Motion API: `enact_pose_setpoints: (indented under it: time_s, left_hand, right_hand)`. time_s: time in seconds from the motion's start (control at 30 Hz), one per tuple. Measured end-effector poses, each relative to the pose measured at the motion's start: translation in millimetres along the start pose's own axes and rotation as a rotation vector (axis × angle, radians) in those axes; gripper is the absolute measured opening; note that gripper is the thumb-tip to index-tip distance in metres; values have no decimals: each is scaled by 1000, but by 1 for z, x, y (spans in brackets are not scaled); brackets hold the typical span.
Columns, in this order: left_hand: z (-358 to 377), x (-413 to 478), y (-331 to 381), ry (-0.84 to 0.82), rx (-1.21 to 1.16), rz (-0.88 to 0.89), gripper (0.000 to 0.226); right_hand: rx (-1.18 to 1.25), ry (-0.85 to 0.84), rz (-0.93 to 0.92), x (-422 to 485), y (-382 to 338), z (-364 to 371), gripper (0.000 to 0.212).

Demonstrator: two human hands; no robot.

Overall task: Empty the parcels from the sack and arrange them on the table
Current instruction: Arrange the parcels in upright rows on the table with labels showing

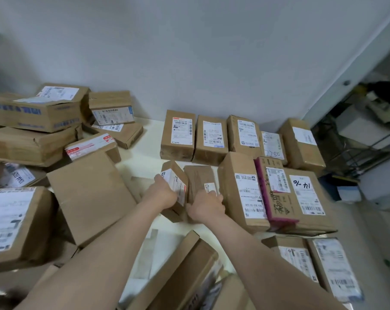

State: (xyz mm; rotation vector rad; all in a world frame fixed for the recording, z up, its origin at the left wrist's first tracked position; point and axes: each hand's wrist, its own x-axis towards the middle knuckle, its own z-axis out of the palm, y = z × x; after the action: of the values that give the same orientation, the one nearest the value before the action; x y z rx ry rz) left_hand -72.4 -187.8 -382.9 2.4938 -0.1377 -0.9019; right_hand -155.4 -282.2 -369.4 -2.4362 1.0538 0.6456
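Note:
Many brown cardboard parcels lie on a white table. My left hand grips a small labelled parcel, tilted up on its edge near the table's middle. My right hand rests on the near end of a plain brown parcel lying flat right beside it. To the right, parcels stand side by side in tidy rows, among them a tall labelled box and a pink-edged box. No sack is in view.
A loose heap of bigger boxes fills the left side, with a flat plain box leaning near my left arm. More parcels lie at the near right. A grey wall stands behind; a doorway and metal rack are at right.

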Motion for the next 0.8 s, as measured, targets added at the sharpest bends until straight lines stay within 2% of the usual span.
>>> enact_pose_setpoints:
  time_s: [0.07,0.17,0.27,0.4,0.5,0.57,0.67,0.8]
  left_hand:
    - [11,-4,-8,2,-37,-4,60]
    - [17,-3,-19,72,-67,11,58]
    - [22,16,-37,142,-113,19,54]
    - [47,63,-65,123,-144,24,52]
    - [33,43,-46,102,-200,64,63]
    - [26,33,-32,99,-224,60,65]
    - [24,36,-28,112,-228,35,61]
    - [26,43,-29,105,-230,0,61]
  right_hand:
    - [29,-60,23,2,9,11,69]
    - [61,-7,19,7,19,23,78]
    - [-4,20,33,19,19,34,96]
    - [-112,14,100,36,11,49,115]
    - [-213,159,126,45,6,54,104]
    - [-148,190,133,48,5,51,93]
    - [127,167,122,44,5,36,90]
    - [485,325,58,37,4,13,72]
